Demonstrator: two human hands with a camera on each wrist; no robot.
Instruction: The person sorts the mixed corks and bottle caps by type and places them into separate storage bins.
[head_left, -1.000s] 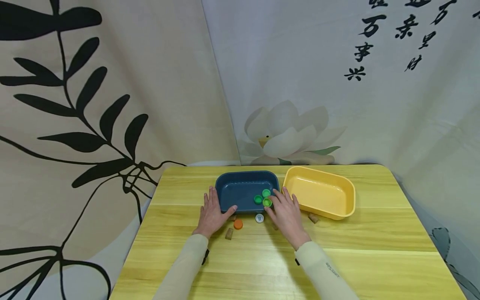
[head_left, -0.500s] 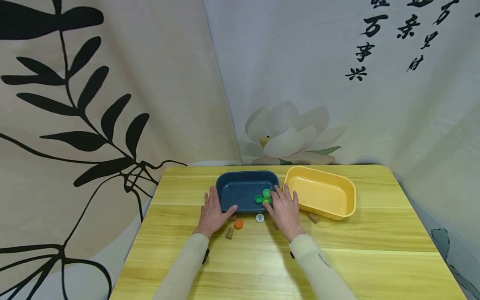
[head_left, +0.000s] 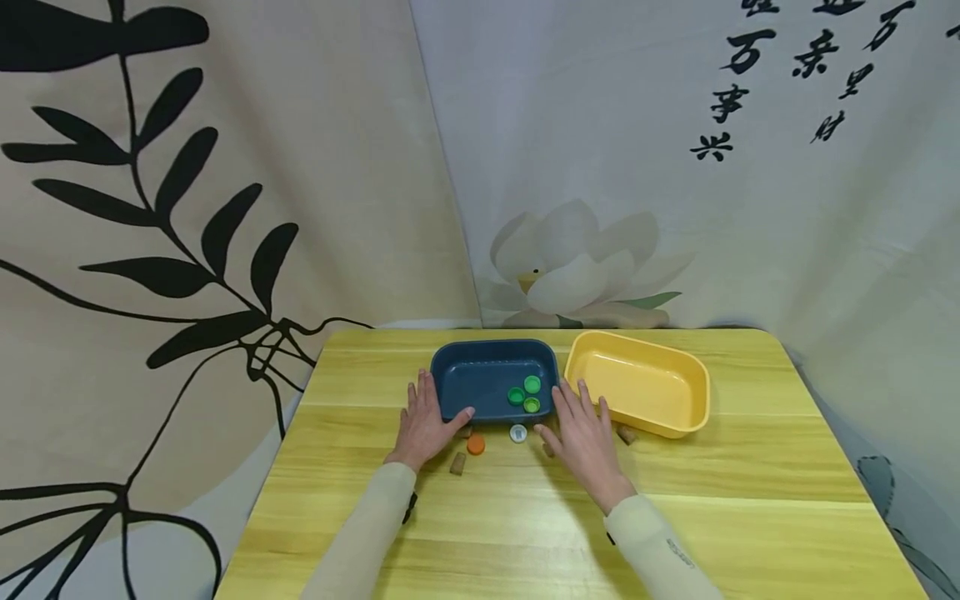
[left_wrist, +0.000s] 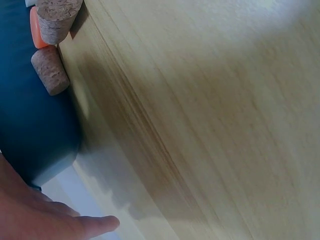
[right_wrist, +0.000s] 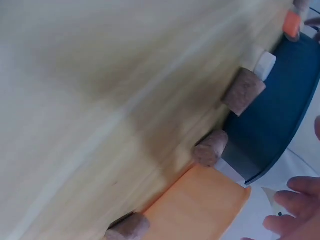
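My left hand (head_left: pixel 427 423) lies at the left front corner of the blue tray (head_left: pixel 472 392), fingers straight along its side and thumb at the front rim. Inside the tray, towards its right end, sit three bottle caps: a dark green cap (head_left: pixel 516 396), a mid-green cap (head_left: pixel 532 384) and a yellow-green cap (head_left: pixel 532 405). Beside the tray's right front corner is my right hand (head_left: pixel 587 437), its fingers spread and holding nothing. In front of the tray are a white cap (head_left: pixel 518 433), an orange cap (head_left: pixel 476 444) and a cork (head_left: pixel 457 464).
To the right stands a yellow tray (head_left: pixel 693 392), angled close to the blue one. Another cork (head_left: pixel 626 434) lies at its front side. The right wrist view shows more corks (right_wrist: pixel 244 92) along the blue tray's front. A printed curtain (head_left: pixel 360 167) hangs behind the table.
My right hand has drawn back from the green caps towards the right and front, leaving the yellow-green cap in the blue tray. The left hand stays in place.
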